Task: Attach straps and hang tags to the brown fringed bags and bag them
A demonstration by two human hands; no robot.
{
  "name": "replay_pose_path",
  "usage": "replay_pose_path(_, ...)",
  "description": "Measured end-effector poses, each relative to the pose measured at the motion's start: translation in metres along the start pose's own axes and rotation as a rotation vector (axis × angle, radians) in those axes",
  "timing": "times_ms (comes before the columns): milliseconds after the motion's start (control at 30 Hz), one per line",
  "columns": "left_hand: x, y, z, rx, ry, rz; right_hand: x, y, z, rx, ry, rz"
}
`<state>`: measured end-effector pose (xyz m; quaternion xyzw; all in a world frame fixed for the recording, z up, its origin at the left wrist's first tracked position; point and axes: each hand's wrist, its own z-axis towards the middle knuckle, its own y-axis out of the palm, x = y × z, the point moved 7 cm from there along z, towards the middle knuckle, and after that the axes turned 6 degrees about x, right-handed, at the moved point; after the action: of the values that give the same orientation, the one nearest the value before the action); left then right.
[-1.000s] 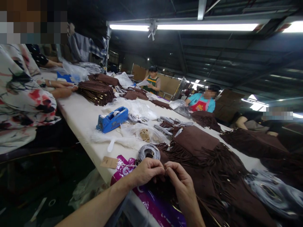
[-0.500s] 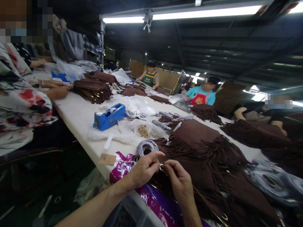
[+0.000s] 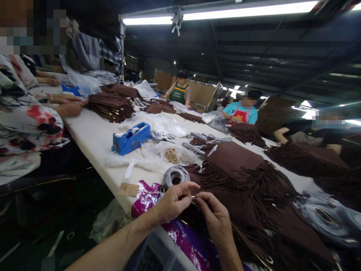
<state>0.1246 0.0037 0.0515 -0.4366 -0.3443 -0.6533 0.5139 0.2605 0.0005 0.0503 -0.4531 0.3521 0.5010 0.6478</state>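
A small shiny metal ring (image 3: 193, 197) is pinched between my two hands at the near edge of a brown fringed bag (image 3: 234, 160). My left hand (image 3: 175, 201) has its thumb and curled fingers on the ring's left side, its index finger stretched above. From the right, my right hand (image 3: 216, 214) grips the ring with thumb and fingertips. Just beyond my left hand lies a grey wrapped coil (image 3: 176, 177). A brown card tag (image 3: 128, 189) and shiny purple-and-white wrapping (image 3: 145, 197) are to the left.
A blue tape dispenser (image 3: 131, 138) stands on the white table (image 3: 90, 131). Clear plastic bags (image 3: 166, 124) lie beyond it. Stacked brown bags (image 3: 111, 105) sit farther left. Several co-workers are around the table, one in a floral top (image 3: 31, 109) at left. Another wrapped coil (image 3: 324, 218) lies right.
Both hands stay nearly in place, with the ring turned slightly between the fingertips. Across the table, the co-worker in the red apron has brought a hand up in front of it.
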Motion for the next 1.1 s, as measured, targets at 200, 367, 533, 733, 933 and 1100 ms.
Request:
replay_pose_path(200,0.001,0.0,0.0,-0.011,-0.01,0.0,0.0,0.002,0.0,-0.02,0.005,0.002)
replay_pose_path(367,0.002,0.0,0.001,-0.024,-0.006,-0.002,0.002,0.0,-0.001,-0.006,0.032,0.02)
replay_pose_path(533,0.003,0.0,0.001,-0.015,0.0,0.016,0.0,0.001,0.0,-0.025,0.02,0.006)
replay_pose_path(733,0.004,0.001,0.001,0.012,0.033,0.046,-0.004,0.006,-0.001,-0.027,-0.093,-0.09)
replay_pose_path(933,0.004,0.004,0.0,0.021,0.05,0.188,-0.012,0.003,-0.002,-0.073,-0.143,-0.228)
replay_pose_path(1100,0.027,0.007,-0.018,-0.057,0.245,0.435,-0.046,-0.01,0.035,0.052,-0.101,-0.413)
